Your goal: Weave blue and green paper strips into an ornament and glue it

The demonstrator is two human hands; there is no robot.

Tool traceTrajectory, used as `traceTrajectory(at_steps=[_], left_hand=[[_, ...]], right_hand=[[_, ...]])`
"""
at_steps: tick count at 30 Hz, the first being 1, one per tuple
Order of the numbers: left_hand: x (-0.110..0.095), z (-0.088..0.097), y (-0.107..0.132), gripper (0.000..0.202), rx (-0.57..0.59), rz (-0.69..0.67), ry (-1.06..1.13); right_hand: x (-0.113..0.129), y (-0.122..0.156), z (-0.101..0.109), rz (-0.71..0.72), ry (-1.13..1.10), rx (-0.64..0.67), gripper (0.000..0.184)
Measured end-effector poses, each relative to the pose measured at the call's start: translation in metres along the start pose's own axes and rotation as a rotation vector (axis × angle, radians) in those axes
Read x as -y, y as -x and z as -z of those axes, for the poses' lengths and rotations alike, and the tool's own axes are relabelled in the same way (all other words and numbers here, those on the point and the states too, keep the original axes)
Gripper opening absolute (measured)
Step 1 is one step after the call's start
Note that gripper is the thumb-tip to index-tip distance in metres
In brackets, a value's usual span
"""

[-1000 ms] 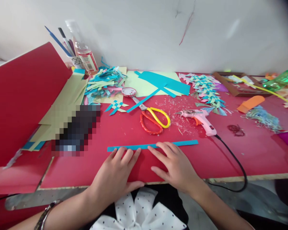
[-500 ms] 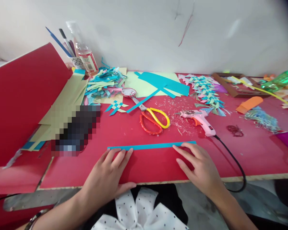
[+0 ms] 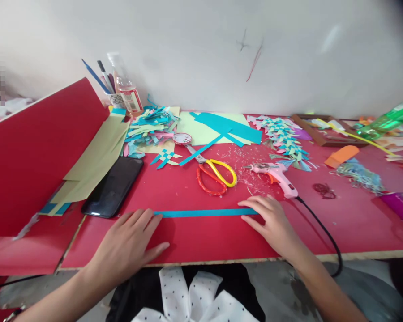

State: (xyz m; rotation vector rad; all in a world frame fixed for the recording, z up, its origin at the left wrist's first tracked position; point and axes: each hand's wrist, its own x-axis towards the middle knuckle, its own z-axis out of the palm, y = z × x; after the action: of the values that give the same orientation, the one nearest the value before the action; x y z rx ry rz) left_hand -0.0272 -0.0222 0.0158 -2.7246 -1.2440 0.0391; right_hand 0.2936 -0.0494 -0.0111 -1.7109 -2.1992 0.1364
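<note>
A long thin blue paper strip (image 3: 204,213) lies flat across the red table (image 3: 349,223), near its front edge. My left hand (image 3: 127,243) lies flat with fingers stretched out, its fingertips at the strip's left end. My right hand (image 3: 270,219) rests on the strip's right end, fingers spread and pressing down. Neither hand holds anything.
Behind the strip lie red-and-yellow scissors (image 3: 216,172), a pink glue gun (image 3: 275,172) with its black cord (image 3: 325,232) and paper scraps. A black phone (image 3: 112,188) lies at left beside a folded red sheet (image 3: 36,156). Woven paper pieces (image 3: 285,134), blue sheets (image 3: 228,123), a pen cup (image 3: 112,96) and a bottle (image 3: 127,91) stand at the back.
Both hands slid apart along the strip, the left toward its left end and the right to its right end. The camera tilted up slightly.
</note>
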Motion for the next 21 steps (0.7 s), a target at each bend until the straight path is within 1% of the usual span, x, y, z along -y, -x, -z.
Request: traceTrajectory(at_steps=[3, 5, 8, 10, 13, 16, 18, 19, 21], left_hand=[[0.003, 0.004, -0.019, 0.032, 0.02, 0.012, -0.005], [0.002, 0.004, -0.033, 0.03, -0.006, 0.002, 0.001], [-0.003, 0.0, -0.054, 0.037, -0.083, -0.063, 0.025], [-0.011, -0.002, -0.067, 0.045, -0.137, -0.144, 0.038], [-0.023, 0.001, -0.084, 0.055, -0.207, -0.295, 0.032], [-0.031, 0.009, -0.093, 0.051, -0.247, -0.439, -0.007], [-0.032, 0.015, -0.097, 0.05, -0.238, -0.476, -0.034], [-0.031, 0.018, -0.098, 0.049, -0.225, -0.482, -0.039], [-0.026, 0.024, -0.101, 0.045, -0.193, -0.475, -0.026]], right_hand=[[0.002, -0.007, 0.001, 0.054, 0.009, -0.03, 0.016], [0.003, -0.009, 0.001, 0.04, -0.01, -0.019, 0.016], [0.005, -0.012, 0.002, -0.028, -0.067, 0.086, 0.015], [0.009, -0.015, 0.004, -0.036, -0.111, 0.138, 0.015], [0.016, -0.021, 0.01, -0.062, -0.252, 0.181, 0.012], [0.025, -0.03, 0.015, -0.152, -0.52, 0.246, 0.011], [0.029, -0.038, 0.019, -0.181, -0.669, 0.288, 0.015], [0.031, -0.042, 0.02, -0.18, -0.703, 0.295, 0.018], [0.034, -0.049, 0.023, -0.15, -0.668, 0.266, 0.024]])
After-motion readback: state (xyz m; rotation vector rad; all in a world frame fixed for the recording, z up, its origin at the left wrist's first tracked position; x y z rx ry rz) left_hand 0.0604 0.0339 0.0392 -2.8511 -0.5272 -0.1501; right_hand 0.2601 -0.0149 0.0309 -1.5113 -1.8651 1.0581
